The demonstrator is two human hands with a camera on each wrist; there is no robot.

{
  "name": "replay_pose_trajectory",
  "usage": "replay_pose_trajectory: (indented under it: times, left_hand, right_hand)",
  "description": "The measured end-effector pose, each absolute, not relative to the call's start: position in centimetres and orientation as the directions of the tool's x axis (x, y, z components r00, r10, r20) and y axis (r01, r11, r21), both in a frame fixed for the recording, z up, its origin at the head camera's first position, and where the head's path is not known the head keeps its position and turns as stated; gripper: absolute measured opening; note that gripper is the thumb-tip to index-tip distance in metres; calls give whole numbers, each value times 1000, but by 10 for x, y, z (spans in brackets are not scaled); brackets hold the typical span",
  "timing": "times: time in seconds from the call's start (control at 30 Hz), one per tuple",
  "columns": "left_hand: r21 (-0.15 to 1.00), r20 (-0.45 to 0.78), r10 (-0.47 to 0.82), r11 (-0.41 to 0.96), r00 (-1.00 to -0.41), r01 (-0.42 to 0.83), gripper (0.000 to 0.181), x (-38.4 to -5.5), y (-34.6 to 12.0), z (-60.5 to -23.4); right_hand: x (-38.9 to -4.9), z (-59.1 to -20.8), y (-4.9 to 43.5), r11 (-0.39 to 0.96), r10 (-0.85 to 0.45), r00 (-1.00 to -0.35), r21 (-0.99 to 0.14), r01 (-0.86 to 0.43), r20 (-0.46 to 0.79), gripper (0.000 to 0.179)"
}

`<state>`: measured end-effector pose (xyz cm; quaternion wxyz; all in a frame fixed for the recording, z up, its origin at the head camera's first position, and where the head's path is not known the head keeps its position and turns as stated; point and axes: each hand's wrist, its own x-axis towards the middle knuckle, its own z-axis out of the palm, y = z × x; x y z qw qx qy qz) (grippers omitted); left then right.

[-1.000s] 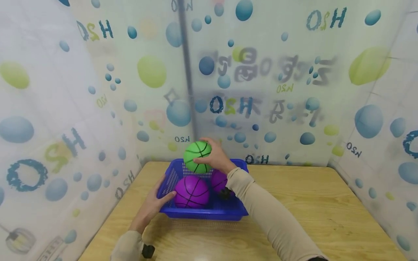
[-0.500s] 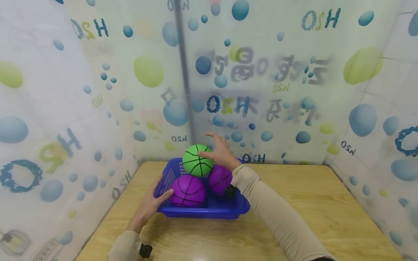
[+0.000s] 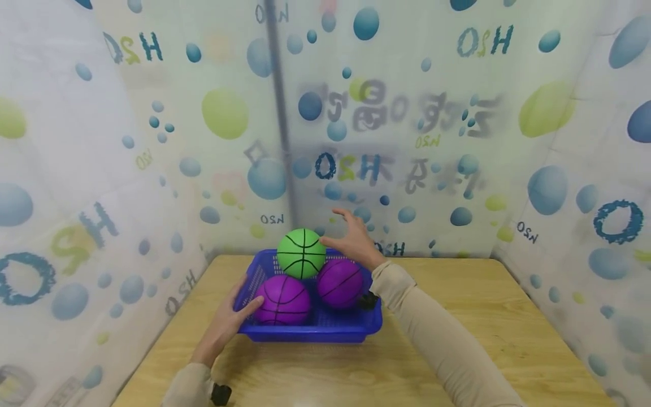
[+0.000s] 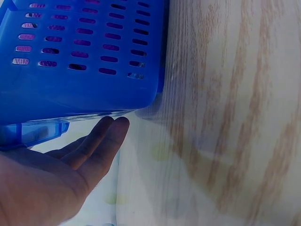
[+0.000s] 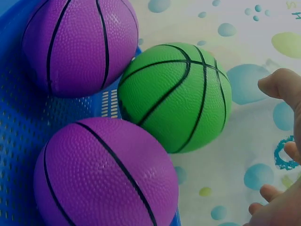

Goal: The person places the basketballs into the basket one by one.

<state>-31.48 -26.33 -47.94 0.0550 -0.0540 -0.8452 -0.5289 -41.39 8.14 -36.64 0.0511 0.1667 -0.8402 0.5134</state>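
Note:
A blue plastic basket (image 3: pixel 325 333) stands on the wooden table, with perforated walls. Inside it are a purple toy basketball (image 3: pixel 282 302) at the front left and another purple toy basketball (image 3: pixel 341 285) at the right. The green toy basketball (image 3: pixel 301 254) sits at the back, against both purple ones. My left hand (image 3: pixel 228 317) holds the basket's left side, thumb over the rim by the front purple ball, fingers along the outer wall (image 4: pixel 94 89). My right hand (image 3: pixel 352 240) hovers behind and right of the green ball, fingers spread, apart from it in the right wrist view.
The wooden tabletop (image 3: pixel 447 316) extends around the basket, bounded by a patterned curtain (image 3: pixel 407 141) at the back and on both sides. A small black object (image 3: pixel 221 394) is at my left wrist, and another dark piece (image 3: pixel 368 301) at my right wrist.
My right hand has let go of the green ball, which now lies in the basket, and has drawn away to the right. My left hand stays at the basket's side.

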Motion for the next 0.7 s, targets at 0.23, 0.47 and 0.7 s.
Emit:
replay_pose_trajectory:
  times: [0.23,0.47,0.7]
  left_hand:
    - [880,160,31,447,-987,157,87,-319,-265,-482]
    - [871,149,47,467,-988,154,88,-316,-268,-480]
    - [877,157,40,454,-987,158,88,-314,-272,-480]
  right_hand:
    - [-417,-366,96,463,-190,-946,-826,-323,263,88]
    - [-409,-368,120,497,-166,-952,-812,-307,258,95]
    - [-396,-368,150,643,-169,-949,-700,-312,268,97]
